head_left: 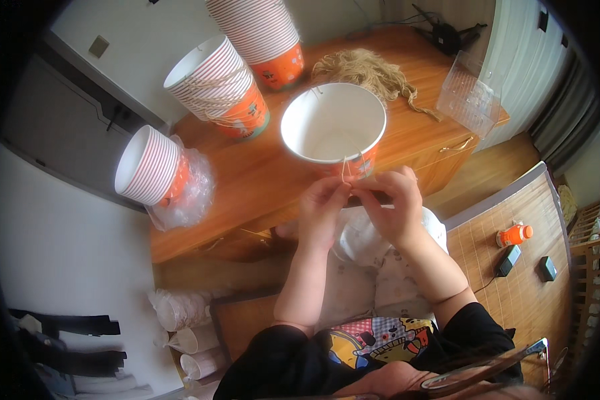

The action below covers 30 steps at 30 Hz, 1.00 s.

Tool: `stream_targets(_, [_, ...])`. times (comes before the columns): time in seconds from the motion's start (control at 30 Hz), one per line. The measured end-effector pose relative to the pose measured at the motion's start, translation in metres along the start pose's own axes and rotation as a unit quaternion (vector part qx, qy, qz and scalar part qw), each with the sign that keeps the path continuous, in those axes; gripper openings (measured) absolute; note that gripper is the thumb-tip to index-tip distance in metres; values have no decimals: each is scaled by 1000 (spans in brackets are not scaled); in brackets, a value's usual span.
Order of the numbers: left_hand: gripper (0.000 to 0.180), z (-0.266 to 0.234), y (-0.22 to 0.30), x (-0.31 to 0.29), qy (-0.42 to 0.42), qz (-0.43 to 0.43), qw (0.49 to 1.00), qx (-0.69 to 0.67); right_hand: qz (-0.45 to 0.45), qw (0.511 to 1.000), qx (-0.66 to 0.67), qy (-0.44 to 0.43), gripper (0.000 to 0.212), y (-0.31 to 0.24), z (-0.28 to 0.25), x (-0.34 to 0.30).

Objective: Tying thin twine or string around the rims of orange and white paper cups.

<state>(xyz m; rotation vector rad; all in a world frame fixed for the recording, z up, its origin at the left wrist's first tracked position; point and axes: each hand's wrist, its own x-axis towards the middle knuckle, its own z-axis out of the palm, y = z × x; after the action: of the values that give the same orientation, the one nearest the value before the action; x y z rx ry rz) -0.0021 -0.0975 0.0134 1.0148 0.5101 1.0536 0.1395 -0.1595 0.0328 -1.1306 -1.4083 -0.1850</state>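
Observation:
A large white-lined paper bucket [333,123] with an orange printed outside stands near the front edge of the wooden cabinet top. A thin tan string [345,168] comes over its near rim, and another short bit of string shows at the far rim. Just in front of the bucket, my left hand [321,208] pinches the string between thumb and fingertips. My right hand [395,205] meets it there, its fingers also closed on the string. Their fingertips touch or nearly touch, so the exact hold on the string ends is partly hidden.
Behind the bucket lies a tan string bundle [363,70]. Stacked buckets stand at the back [257,40], wrapped with string [217,87], and in clear plastic [157,167]. A clear plastic box [470,93] sits at the cabinet's right end. An orange bottle [513,235] lies on the mat at right.

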Motion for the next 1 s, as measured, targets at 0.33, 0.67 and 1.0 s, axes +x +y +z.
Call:
stream_targets(0.33, [12,1,18,0,17,74,995,61,18,1000,4,-23,26,-9,14,6])
stream_targets(0.67, [12,-7,28,-1,77,205,921,321,-95,993,-65,21,38,-15,24,17])
stream_targets(1.0, [12,1,44,-5,80,384,790,471,-113,990,-78,35,39,-21,27,23])
